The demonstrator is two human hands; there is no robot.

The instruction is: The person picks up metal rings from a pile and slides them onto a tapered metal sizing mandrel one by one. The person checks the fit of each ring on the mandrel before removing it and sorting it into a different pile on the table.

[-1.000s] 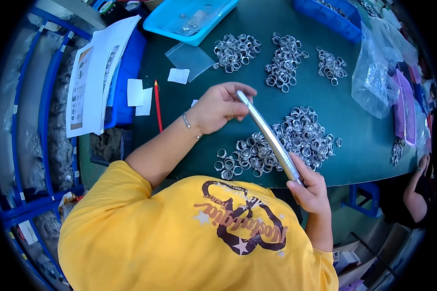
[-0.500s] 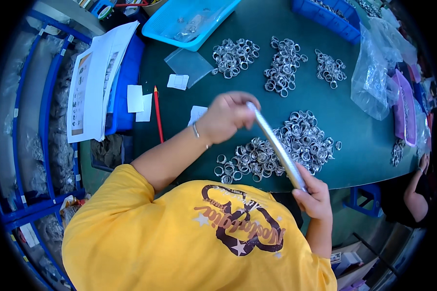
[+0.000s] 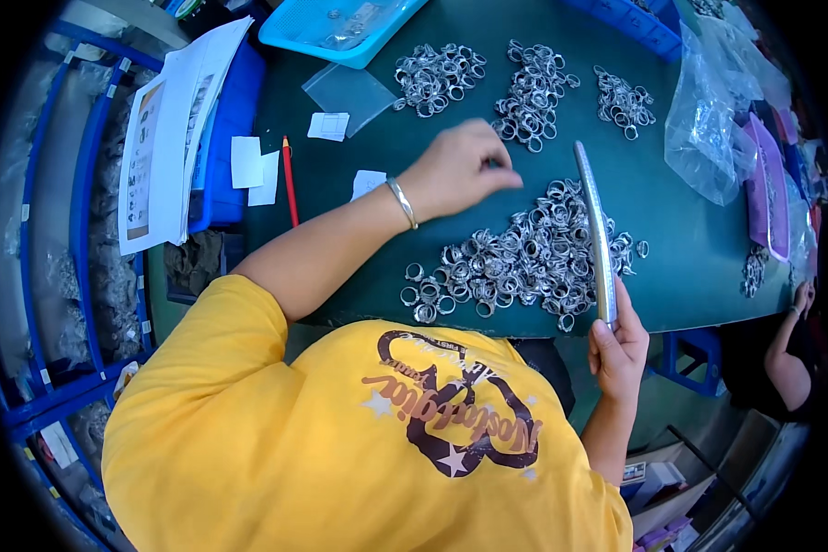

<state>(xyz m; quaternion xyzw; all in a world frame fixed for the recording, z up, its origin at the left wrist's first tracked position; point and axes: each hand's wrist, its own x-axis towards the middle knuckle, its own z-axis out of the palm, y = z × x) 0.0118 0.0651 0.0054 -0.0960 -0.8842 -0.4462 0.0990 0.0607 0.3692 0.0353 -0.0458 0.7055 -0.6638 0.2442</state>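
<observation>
My right hand (image 3: 616, 350) grips the lower end of a silvery tapered ring mandrel (image 3: 598, 235). The stick stands nearly upright in the picture, above the right part of a large heap of metal rings (image 3: 524, 262). No ring can be made out on it. Apart from the mandrel, my left hand (image 3: 460, 170) hangs over the table behind the heap. Its fingers are curled in and slightly blurred, with the thumb pointing right; whatever they may hold is hidden. A silvery bangle (image 3: 401, 202) circles the left wrist.
Three smaller ring piles, the middle one (image 3: 534, 97) among them, lie farther back on the green table (image 3: 685, 267). Around them are a light blue basket (image 3: 340, 51), a red pencil (image 3: 290, 179), paper slips, a plastic bag (image 3: 708, 120) and a purple tray (image 3: 765, 189). Another person's arm (image 3: 787, 354) shows at right.
The mandrel has swung from leaning left to nearly upright, its tip moving right. My left hand has come away from that tip and sits slightly farther forward. The whole view has shifted a little.
</observation>
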